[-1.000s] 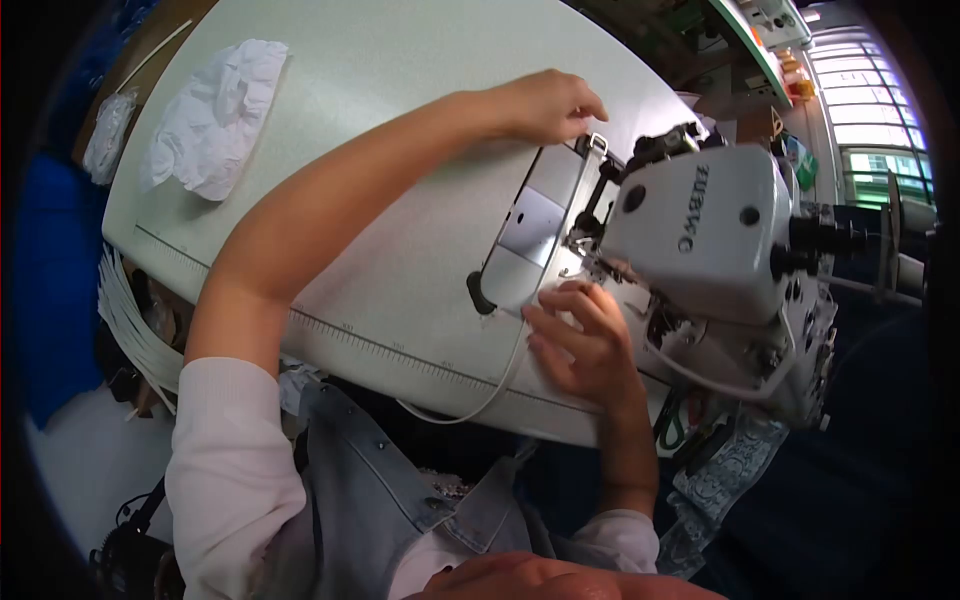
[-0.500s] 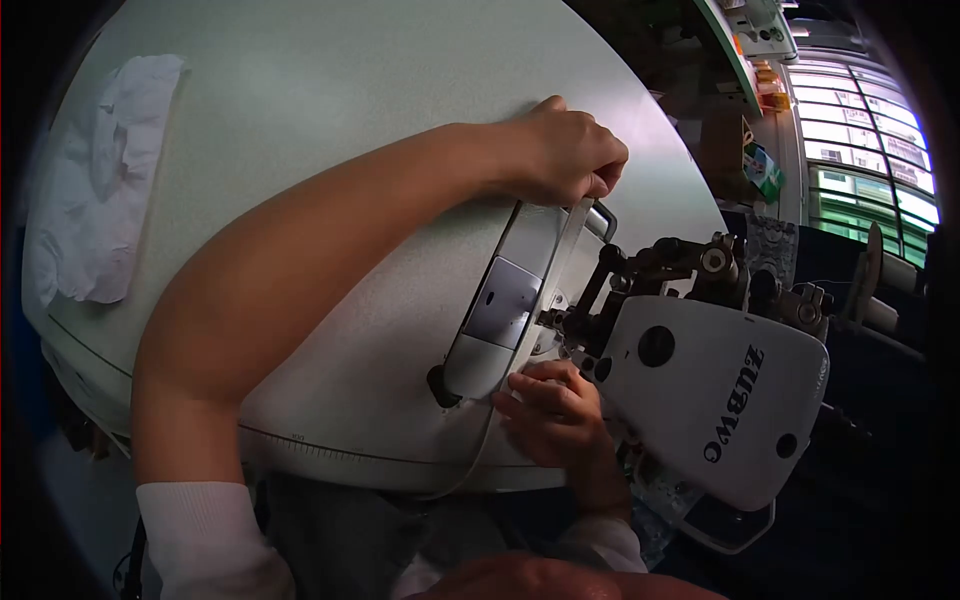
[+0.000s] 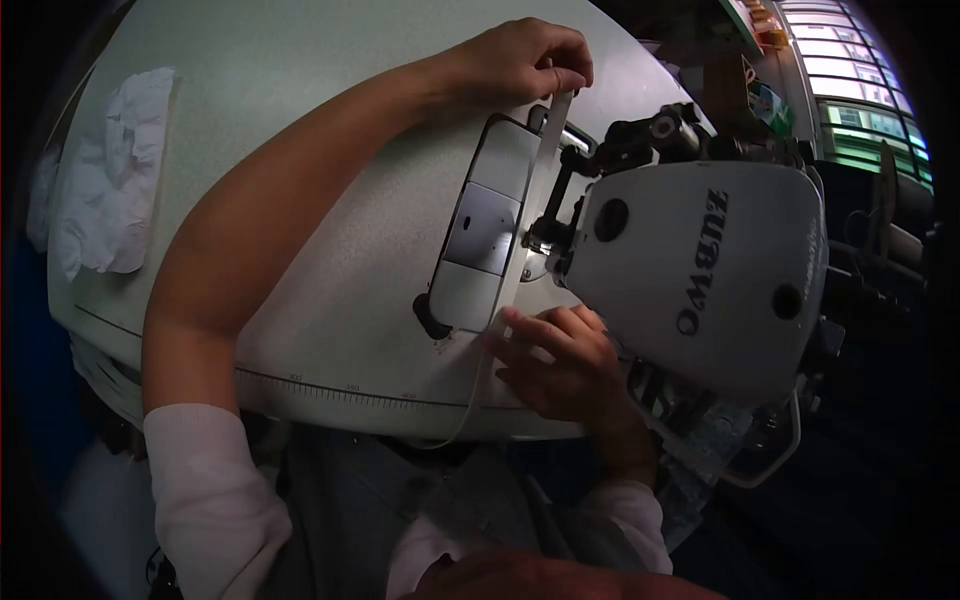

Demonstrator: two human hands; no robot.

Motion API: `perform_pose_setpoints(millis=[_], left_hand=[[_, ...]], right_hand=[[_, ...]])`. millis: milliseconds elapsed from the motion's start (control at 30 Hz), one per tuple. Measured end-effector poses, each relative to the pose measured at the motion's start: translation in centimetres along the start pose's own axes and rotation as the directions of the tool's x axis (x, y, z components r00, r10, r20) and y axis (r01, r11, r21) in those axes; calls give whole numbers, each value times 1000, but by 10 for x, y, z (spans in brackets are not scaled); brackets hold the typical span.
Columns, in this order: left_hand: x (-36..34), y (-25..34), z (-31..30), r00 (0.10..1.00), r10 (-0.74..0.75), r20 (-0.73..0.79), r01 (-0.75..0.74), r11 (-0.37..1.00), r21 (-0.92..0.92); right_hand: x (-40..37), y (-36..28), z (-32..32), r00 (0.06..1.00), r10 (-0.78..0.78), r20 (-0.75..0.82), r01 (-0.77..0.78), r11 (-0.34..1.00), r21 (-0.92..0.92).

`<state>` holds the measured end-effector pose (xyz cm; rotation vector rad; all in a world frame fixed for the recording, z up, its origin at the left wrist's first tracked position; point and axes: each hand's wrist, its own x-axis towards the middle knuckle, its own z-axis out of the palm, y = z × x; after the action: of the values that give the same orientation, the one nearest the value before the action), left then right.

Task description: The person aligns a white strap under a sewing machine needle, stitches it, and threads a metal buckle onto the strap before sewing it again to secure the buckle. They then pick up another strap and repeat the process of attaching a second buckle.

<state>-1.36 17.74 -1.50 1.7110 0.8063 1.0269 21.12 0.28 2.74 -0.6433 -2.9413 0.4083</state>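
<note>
A narrow pale strip [image 3: 541,160] runs past the needle area of a white sewing machine [image 3: 690,270], and its tail curves down over the table's front edge. At the far end of the strip, my left hand [image 3: 530,62] is closed in a pinch on it, beyond the machine's metal plate. My right hand [image 3: 560,360] is near the front end of the plate, with its fingers bent and the fingertips closed on the strip. The presser foot [image 3: 537,238] is over the strip's right side; the needle itself is too small to make out.
A crumpled white cloth [image 3: 115,170] lies at the table's left side. A printed ruler scale [image 3: 350,390] follows the front edge of the white table [image 3: 330,330]. At the upper right are a cardboard box [image 3: 725,85] and a barred window [image 3: 865,90].
My left hand has drawn farther from the presser foot, still pinching the strip. My right hand stays by the plate's front end. The whole view has shifted, with the machine now higher in it.
</note>
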Motion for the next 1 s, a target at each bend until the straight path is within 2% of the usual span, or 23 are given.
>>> perform_pose_setpoints(millis=[33,100,133,200,267,300,367,400,467,500,567,700,733,767,833,1000], left_hand=[[-1,5,0,998,-11,-56,6,997,-81],[-2,17,0,999,-21,-39,21,1000,-17],[-4,23,1,991,-118,-62,112,990,-85],[-11,22,-3,977,-204,-69,193,971,-140],[-11,10,-3,992,-110,-57,101,986,-133],[-12,7,0,993,-111,-44,105,987,-123],[-13,1,4,989,-96,-114,66,968,-241],[-12,5,6,990,-97,-100,72,971,-230],[-15,6,8,985,-151,-86,110,924,-366],[-17,14,7,985,-155,-75,118,925,-361],[-21,31,2,948,-308,78,311,849,-428],[-15,0,0,973,-215,79,229,927,-296],[-24,27,-5,959,-234,157,277,889,-365],[-24,28,-4,950,-242,196,302,867,-396],[-24,29,-3,938,-250,240,333,841,-425],[-23,24,4,964,-249,98,267,905,-332]], right_hand=[[-1,0,0,999,42,-12,-42,999,8],[-3,-1,2,995,100,-27,-100,995,19],[-3,0,3,992,118,-36,-118,993,19],[-3,-1,10,988,147,-50,-147,989,15],[-6,-1,13,984,163,-73,-160,986,37],[-7,-2,16,981,168,-96,-163,985,63],[-9,-2,22,972,179,-151,-160,979,130],[-10,-3,19,968,187,-166,-165,977,137],[-8,-5,13,978,171,-116,-165,985,58],[-9,-5,11,976,178,-125,-171,983,64],[-8,-5,10,980,144,-135,-137,989,58],[-7,-7,9,981,152,-121,-147,988,54],[-8,-9,8,981,153,-119,-159,987,-37],[-9,-10,8,981,153,-117,-168,977,-129],[-8,-10,7,981,157,-118,-167,983,-81],[-9,-12,4,980,183,-74,-181,983,35]])
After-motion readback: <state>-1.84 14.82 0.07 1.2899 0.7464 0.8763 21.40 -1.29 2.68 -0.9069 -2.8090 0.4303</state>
